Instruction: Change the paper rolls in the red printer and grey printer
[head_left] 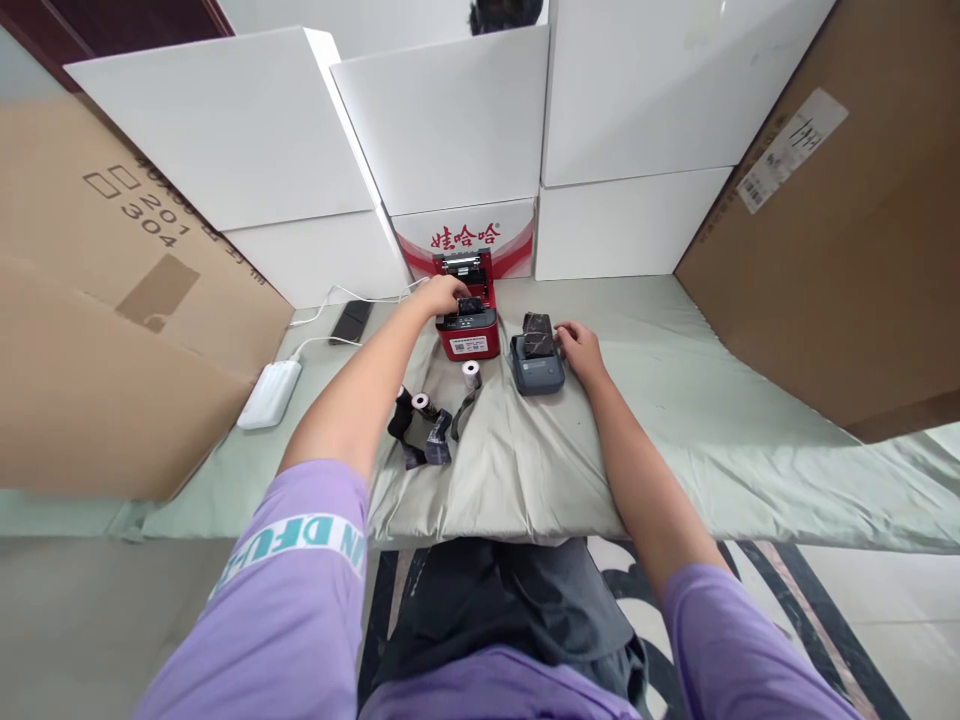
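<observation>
by the front edge of the sheet [525, 480] lie paper rolls [471, 373]. farther in, the right hand [579, 345] rests slack, fingers touching the right side of the grey printer [536, 368]. farthest, the left hand [446, 295] curls over the red printer [469, 328], which runs front to back beneath it; whether those fingers grip is hidden.

FREE: wide bare cloth [712, 420] right of grey printer [536, 365] | GAP: narrow between it and red printer [466, 325] | BLOCKED: white boxes [450, 130] behind, cardboard [847, 230] far right, paper roll [471, 373] in front

White boxes [450, 120], cardboard [847, 250] — green cloth [750, 440]; beige floor [75, 620]
</observation>
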